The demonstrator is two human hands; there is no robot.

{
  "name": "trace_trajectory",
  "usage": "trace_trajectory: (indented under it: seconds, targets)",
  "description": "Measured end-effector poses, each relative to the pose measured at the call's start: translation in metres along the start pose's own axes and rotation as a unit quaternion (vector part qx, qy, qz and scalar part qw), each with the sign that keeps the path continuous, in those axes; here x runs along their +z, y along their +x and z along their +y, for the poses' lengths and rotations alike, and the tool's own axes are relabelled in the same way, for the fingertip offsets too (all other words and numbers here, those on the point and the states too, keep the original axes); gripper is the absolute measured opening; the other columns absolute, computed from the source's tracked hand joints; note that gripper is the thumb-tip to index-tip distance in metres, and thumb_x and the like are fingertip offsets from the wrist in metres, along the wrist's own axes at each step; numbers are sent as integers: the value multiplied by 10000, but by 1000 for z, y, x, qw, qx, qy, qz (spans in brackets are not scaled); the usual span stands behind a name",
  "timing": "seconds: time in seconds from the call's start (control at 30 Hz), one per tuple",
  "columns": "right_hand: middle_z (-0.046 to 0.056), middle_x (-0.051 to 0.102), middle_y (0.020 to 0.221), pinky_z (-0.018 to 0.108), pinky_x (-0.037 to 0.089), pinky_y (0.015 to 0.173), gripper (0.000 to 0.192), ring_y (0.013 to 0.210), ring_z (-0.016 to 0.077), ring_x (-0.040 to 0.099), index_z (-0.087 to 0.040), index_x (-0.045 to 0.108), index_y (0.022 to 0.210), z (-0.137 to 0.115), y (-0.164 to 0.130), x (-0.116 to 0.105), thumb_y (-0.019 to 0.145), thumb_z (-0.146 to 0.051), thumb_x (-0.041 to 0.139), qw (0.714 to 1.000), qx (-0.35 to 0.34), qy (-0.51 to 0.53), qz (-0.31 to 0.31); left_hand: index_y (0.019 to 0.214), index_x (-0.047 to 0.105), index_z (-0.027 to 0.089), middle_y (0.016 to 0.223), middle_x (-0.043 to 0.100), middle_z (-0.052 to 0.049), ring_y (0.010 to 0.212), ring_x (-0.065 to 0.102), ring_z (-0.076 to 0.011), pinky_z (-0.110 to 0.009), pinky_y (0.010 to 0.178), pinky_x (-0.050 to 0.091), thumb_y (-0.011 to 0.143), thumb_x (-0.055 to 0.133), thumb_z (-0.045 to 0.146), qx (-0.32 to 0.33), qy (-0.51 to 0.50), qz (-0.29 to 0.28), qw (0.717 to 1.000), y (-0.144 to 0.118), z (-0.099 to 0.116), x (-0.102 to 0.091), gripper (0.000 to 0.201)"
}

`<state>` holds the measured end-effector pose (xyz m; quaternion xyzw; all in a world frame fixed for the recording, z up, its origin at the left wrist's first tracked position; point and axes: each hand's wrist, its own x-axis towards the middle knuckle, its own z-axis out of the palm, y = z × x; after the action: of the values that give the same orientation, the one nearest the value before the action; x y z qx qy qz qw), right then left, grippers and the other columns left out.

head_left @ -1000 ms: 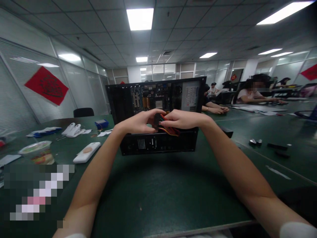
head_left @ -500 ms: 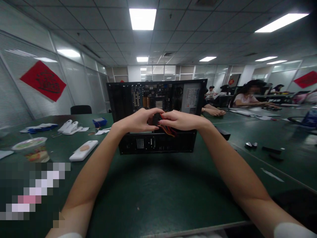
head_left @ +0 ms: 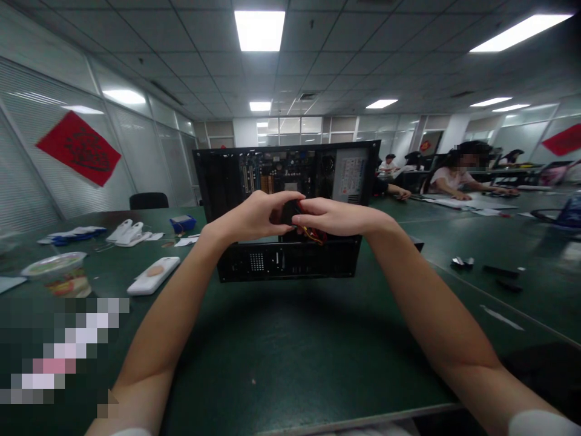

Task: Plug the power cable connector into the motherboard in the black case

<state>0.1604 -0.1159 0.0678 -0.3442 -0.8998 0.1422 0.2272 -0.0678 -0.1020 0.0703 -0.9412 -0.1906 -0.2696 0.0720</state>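
An open black computer case (head_left: 227, 181) stands on the green table (head_left: 290, 357), its motherboard (head_left: 281, 172) and grey power supply (head_left: 348, 175) facing me. In front of it my left hand (head_left: 254, 217) and my right hand (head_left: 333, 218) meet, both pinching a small black connector (head_left: 289, 211). Red, yellow and orange wires (head_left: 313, 235) hang from the connector below my right hand. Most of the connector is hidden by my fingers.
On the left lie a white phone-like case (head_left: 153, 275), a food cup (head_left: 57, 269), white parts (head_left: 129, 232) and a blue box (head_left: 180, 223). Small black pieces (head_left: 502, 271) lie on the right. Other people sit at tables in the back right (head_left: 454, 175).
Both hands have lifted slightly with the connector, and the wires are pulled up closer under my right hand. The case has not moved.
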Motion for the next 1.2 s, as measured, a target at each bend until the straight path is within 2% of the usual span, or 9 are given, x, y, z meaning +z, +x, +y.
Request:
trace_trajectory:
  seconds: [0.23,0.43,0.63,0.77,0.83,0.93,1.03,1.13,1.2]
  targets:
    - [20,617,771,262,415,623,184,703,145,557,-176,563,818,-21,0,8,961,-291,543,997,43,-15,56,1428,567,177,750,672,26,599,596,-107,-224,632,462,847,720,258,25,37,51,998,-1,-8,4,606]
    - [19,653,792,271,457,638,147,708,162,588,-169,625,949,-2,4,5,916,-291,550,993,0,76,90,1426,531,199,771,687,23,673,646,-130,-234,688,484,891,697,327,26,134,127,982,4,-8,14,575]
    - [52,677,932,327,488,804,221,865,193,601,-146,647,967,9,13,8,907,-350,588,970,-73,58,222,1200,643,201,893,706,-60,876,692,-200,-293,796,500,998,567,400,-4,268,190,945,9,0,17,294]
    - [55,622,937,335,488,855,391,918,187,572,-157,619,908,19,22,10,978,-529,520,956,-105,44,272,1135,679,213,969,709,-69,892,684,-189,-282,752,503,1021,523,345,-3,281,241,929,10,-4,18,234]
    - [62,616,946,330,511,822,488,908,189,579,-159,622,961,30,25,9,1017,-591,403,959,-92,73,259,1104,700,209,1014,714,-65,887,683,-175,-267,722,499,1013,533,307,-8,266,264,927,12,-10,21,213]
    - [100,640,1098,339,557,787,508,961,207,615,-159,587,1247,46,27,9,1062,-503,261,963,-60,109,239,1047,729,195,1030,724,-64,872,689,-167,-257,692,492,990,575,282,-23,252,268,930,14,-21,29,186]
    - [135,559,1372,394,542,975,472,1195,236,573,-186,449,1481,55,26,14,1031,-299,362,954,-80,-13,290,1036,748,191,1026,735,-67,855,695,-169,-255,674,489,975,597,276,-40,254,254,932,15,-33,36,183]
    - [146,465,1501,441,449,1129,512,1367,276,449,-192,468,1493,60,25,23,981,-202,461,928,-96,-211,292,1034,761,194,1029,746,-70,859,701,-178,-258,674,497,967,612,293,-65,247,229,939,14,-43,45,191]
    - [149,476,1499,445,461,1108,450,1362,296,443,-201,533,1435,67,27,33,990,-200,469,917,-69,-293,262,1038,770,202,1052,755,-70,884,708,-192,-269,702,512,954,632,296,-92,228,197,949,14,-49,54,187]
